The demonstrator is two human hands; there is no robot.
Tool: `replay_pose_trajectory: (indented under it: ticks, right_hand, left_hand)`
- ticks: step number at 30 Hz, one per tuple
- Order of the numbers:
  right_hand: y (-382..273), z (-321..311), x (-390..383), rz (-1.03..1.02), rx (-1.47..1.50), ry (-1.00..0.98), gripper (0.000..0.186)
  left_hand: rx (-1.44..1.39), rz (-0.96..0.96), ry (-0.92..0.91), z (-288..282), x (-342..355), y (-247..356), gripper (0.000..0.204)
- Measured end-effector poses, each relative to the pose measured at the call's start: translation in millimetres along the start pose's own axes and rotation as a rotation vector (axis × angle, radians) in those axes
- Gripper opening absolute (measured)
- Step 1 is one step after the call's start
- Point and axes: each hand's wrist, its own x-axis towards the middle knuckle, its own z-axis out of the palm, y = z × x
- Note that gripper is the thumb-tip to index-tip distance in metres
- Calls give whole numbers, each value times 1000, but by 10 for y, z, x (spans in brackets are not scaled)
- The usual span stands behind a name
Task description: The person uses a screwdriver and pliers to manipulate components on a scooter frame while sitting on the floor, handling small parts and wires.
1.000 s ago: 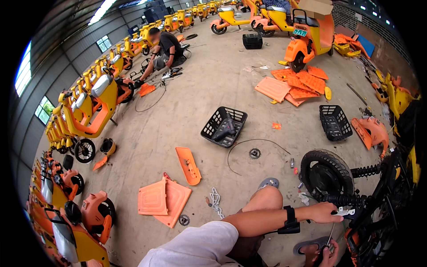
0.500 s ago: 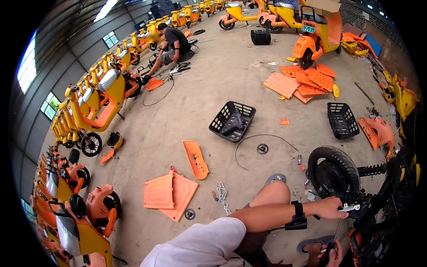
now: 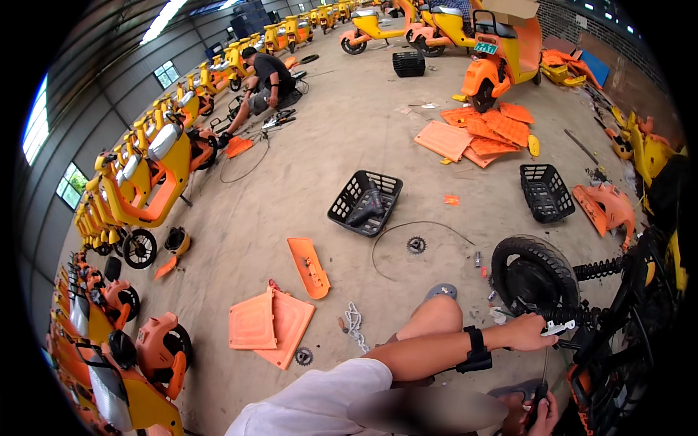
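Observation:
My left hand (image 3: pixel 525 332) reaches across to the scooter at the right, a black strap on its wrist. Its fingers are closed at a small silver metal bracket (image 3: pixel 558 328); their far side is hidden. Below it, my right hand (image 3: pixel 544 416) grips the black handle of a screwdriver (image 3: pixel 540 393). The thin shaft points up toward the left hand; I cannot tell whether its tip touches the bracket. Beside both hands is the stripped scooter frame (image 3: pixel 618 341), dark and partly lost at the rim, with its black rear wheel (image 3: pixel 536 272) and a coil spring (image 3: pixel 598 269).
A black basket (image 3: pixel 336 213) holds a power drill (image 3: pixel 366 206). Another black basket (image 3: pixel 547 212) lies near the wheel. Orange panels (image 3: pixel 253 325), a chain (image 3: pixel 354 324) and a sprocket (image 3: pixel 416 245) are on the floor. A person (image 3: pixel 270 81) crouches by rows of yellow scooters (image 3: pixel 145 189).
The whole view has shifted, so the floor items sit a little further left. The bracket's visible end now tilts up more. Both hands keep their holds.

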Motion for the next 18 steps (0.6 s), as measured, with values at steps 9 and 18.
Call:
replay_pose_trajectory:
  ticks: [9, 18]
  right_hand:
    - [-12, 139, -14, -210, 6, 139, 26]
    - [492, -61, 433, -161, 232, 34, 23]
  left_hand:
    - [116, -101, -59, 45, 25, -71, 68]
    - [127, -227, -134, -189, -7, 58, 61]
